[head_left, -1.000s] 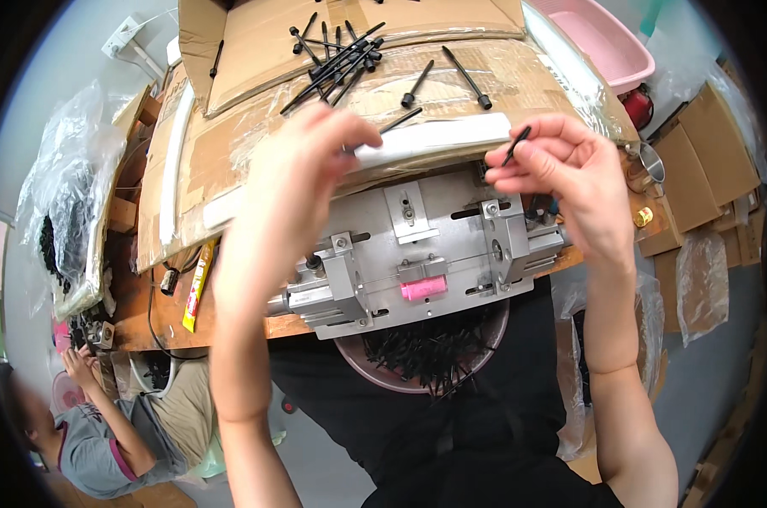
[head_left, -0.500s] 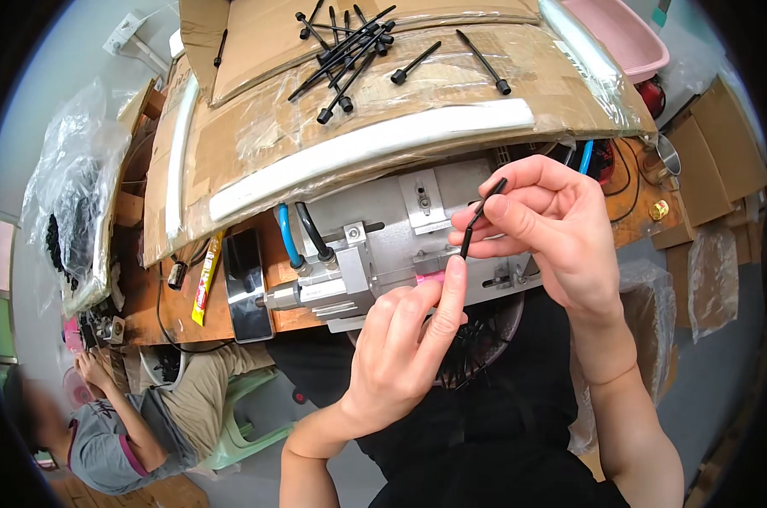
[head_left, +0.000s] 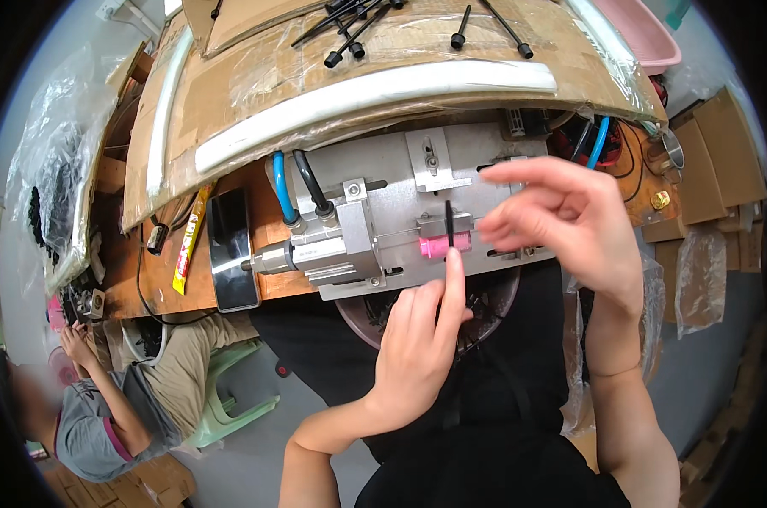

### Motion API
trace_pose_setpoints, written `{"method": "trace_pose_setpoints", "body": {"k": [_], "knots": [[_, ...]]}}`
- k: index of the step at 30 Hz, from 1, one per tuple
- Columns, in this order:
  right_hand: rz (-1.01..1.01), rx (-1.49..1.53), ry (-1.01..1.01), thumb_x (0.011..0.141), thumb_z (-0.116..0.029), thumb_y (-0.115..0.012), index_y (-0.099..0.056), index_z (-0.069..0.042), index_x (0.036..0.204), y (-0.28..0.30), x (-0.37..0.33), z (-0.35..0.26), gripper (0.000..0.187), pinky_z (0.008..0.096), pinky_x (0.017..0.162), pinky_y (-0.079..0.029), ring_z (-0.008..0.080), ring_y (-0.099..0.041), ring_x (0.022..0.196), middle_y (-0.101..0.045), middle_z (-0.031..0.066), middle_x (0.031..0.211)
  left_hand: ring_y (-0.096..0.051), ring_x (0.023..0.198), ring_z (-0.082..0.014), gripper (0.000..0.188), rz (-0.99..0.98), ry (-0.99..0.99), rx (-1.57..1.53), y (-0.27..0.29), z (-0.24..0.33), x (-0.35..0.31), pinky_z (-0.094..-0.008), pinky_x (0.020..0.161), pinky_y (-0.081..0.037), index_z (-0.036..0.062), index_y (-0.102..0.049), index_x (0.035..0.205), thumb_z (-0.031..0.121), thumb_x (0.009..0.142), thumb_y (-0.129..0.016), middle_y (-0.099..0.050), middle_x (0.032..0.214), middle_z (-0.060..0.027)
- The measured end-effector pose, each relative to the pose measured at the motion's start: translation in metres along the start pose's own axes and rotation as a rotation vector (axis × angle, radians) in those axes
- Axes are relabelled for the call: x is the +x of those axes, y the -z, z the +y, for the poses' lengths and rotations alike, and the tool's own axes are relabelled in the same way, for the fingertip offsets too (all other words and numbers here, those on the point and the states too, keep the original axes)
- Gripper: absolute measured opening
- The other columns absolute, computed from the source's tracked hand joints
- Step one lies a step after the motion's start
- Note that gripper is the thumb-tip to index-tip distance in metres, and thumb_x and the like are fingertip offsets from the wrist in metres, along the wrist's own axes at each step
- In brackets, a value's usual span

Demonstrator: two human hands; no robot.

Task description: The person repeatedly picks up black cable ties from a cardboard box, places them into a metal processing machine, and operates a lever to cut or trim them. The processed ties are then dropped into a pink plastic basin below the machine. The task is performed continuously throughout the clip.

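Note:
A thin black rod (head_left: pixel 450 218) lies across a pink block (head_left: pixel 435 246) and a small metal bracket (head_left: pixel 431 226) on the grey metal plate (head_left: pixel 400 179). The index finger of my left hand (head_left: pixel 413 356) is stretched out, its tip touching the rod's near end. The other fingers of that hand curl loosely, and its thumb shows only in part. To the right of the rod hovers my right hand (head_left: pixel 570 224), open, fingers apart, with nothing in it. A pneumatic cylinder (head_left: pixel 328 254) is mounted on the plate's left side.
A cardboard panel (head_left: pixel 315 110) carrying black knob-ended rods (head_left: pixel 349 42) overhangs the plate. A blue hose (head_left: pixel 282 186) and a black hose (head_left: pixel 311 182) rise from the cylinder. Left lie a phone (head_left: pixel 231 245) and a yellow packet (head_left: pixel 190 241). A co-worker (head_left: pixel 116 406) sits lower left.
My right hand has let go of the black rod and drawn slightly right, fingers spreading. The rod now lies over the pink block under my left index finger. The view has shifted.

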State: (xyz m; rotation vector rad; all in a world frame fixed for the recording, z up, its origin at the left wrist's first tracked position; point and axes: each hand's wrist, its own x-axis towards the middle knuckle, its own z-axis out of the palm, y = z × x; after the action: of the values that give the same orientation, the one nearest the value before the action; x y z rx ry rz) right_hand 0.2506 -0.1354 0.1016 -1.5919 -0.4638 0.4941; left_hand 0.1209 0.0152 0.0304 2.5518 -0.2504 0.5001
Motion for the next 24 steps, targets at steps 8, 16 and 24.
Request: {"method": "trace_pose_setpoints", "body": {"k": [8,16,24], "knots": [[0.311,0.023,0.144,0.095,-0.007,-0.059,-0.066,0.008,0.100,-0.002,-0.019,-0.006,0.017,0.0288,0.069,-0.060,0.0186,-0.070,0.079,-0.070,0.0156,0.084,-0.050,0.085,-0.0236,0.074,-0.079,0.052,0.222,-0.023,-0.003,0.007,-0.0358,0.078,-0.045,-0.0059,-0.039,0.142,0.005,0.076,-0.071,-0.049,0.094,-0.0093],[0.611,-0.516,0.384,0.090,-0.006,-0.064,-0.068,0.002,0.097,0.019,0.007,-0.012,0.011,0.0202,0.060,-0.043,0.0069,-0.060,0.071,-0.066,0.0023,0.082,-0.051,0.085,-0.0227,0.064,-0.110,-0.053,0.124,0.014,-0.010,0.033,-0.0334,0.079,-0.046,-0.0030,-0.045,0.137,0.001,0.077,-0.065,-0.049,0.093,-0.0098],[0.207,-1.159,0.370,0.090,-0.013,-0.063,-0.057,-0.003,0.102,0.074,0.117,-0.037,0.017,0.0273,0.056,-0.037,0.0093,-0.042,0.062,-0.047,0.0021,0.068,-0.058,0.077,-0.0177,0.022,0.051,-0.032,0.028,0.091,-0.094,0.170,-0.0302,0.075,-0.048,0.0028,-0.063,0.109,0.001,0.087,-0.061,-0.061,0.088,-0.0098]]}}
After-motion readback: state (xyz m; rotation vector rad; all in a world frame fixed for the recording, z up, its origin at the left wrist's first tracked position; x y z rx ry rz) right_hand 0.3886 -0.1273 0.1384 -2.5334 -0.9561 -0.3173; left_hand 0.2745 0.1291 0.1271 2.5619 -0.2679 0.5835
